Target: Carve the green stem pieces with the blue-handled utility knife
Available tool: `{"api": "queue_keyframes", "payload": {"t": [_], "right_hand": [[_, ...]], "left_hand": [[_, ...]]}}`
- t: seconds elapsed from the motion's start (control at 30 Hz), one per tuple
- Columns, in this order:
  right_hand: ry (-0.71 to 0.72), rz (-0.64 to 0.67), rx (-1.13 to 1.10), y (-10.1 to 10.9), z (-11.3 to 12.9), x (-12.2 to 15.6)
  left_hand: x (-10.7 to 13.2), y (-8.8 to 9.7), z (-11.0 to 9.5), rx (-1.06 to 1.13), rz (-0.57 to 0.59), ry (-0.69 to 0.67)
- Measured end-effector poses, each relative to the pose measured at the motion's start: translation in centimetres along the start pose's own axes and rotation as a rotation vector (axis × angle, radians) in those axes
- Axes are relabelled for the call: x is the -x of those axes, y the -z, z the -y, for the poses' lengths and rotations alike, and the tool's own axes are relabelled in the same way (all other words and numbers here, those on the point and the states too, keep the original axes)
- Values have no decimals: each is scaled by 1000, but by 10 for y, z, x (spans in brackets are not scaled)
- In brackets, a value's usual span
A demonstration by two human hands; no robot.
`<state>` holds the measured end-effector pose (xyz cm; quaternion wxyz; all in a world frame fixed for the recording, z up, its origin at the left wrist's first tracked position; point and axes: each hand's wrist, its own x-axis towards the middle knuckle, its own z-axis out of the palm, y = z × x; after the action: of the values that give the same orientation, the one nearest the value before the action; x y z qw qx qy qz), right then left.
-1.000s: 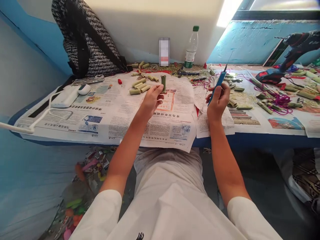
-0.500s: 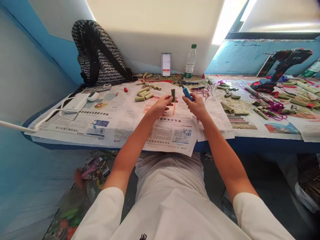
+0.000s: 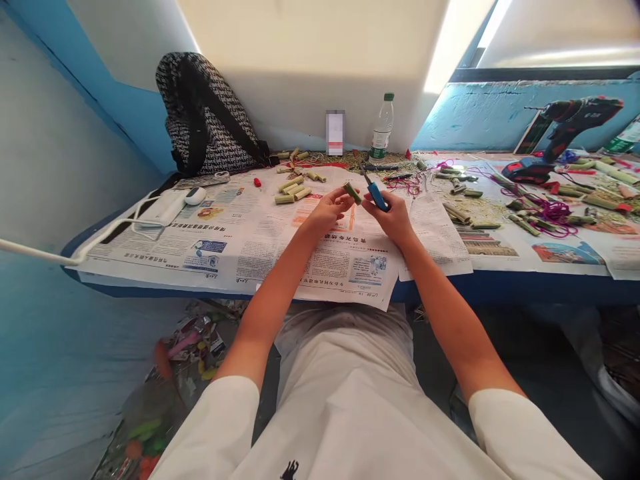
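Between the fingertips of my left hand [image 3: 331, 211] is a short green bamboo piece [image 3: 353, 193], tilted with its upper end toward the left. My right hand [image 3: 393, 215] is closed around a blue-handled tool [image 3: 377, 197] with a slim dark end pointing up and away; its exact kind is not clear. Fingers of the right hand come close to the bamboo's lower right end; whether they touch it I cannot tell. Several pale cut bamboo pieces [image 3: 293, 189] lie just beyond my left hand on the newspaper [image 3: 270, 260].
At the back stand a plastic bottle [image 3: 381, 130] and an upright phone [image 3: 335, 133]. A patterned bag [image 3: 210, 113] leans at the left, near a white power strip [image 3: 165, 207]. Rightward are a cordless drill [image 3: 555, 140], purple string [image 3: 553, 212] and scattered bamboo scraps.
The bamboo piece has gone from upright to tilted. My right hand has come nearer the left, and the tool has moved slightly down. The view has shifted a little.
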<state>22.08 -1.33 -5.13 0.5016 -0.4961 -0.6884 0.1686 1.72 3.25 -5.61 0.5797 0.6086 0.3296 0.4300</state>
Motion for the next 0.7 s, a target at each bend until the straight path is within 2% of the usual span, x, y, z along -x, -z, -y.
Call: {"api": "queue_keyframes", "payload": {"t": [0.13, 0.27, 0.43, 0.5, 0.57, 0.7], "right_hand": [[15, 61, -19, -1, -4, 2], [75, -12, 182, 3, -7, 9], [154, 6, 256, 12, -4, 11], [165, 15, 263, 14, -3, 12], [170, 9, 269, 15, -3, 12], [183, 0, 278, 15, -5, 13]], "left_hand": [[3, -3, -5, -28, -5, 14], [13, 1, -14, -86, 3, 76], [12, 7, -17, -121, -224, 203], [12, 6, -17, -67, -188, 239], [14, 4, -19, -42, -94, 247], [21, -1, -23, -143, 125, 160]]}}
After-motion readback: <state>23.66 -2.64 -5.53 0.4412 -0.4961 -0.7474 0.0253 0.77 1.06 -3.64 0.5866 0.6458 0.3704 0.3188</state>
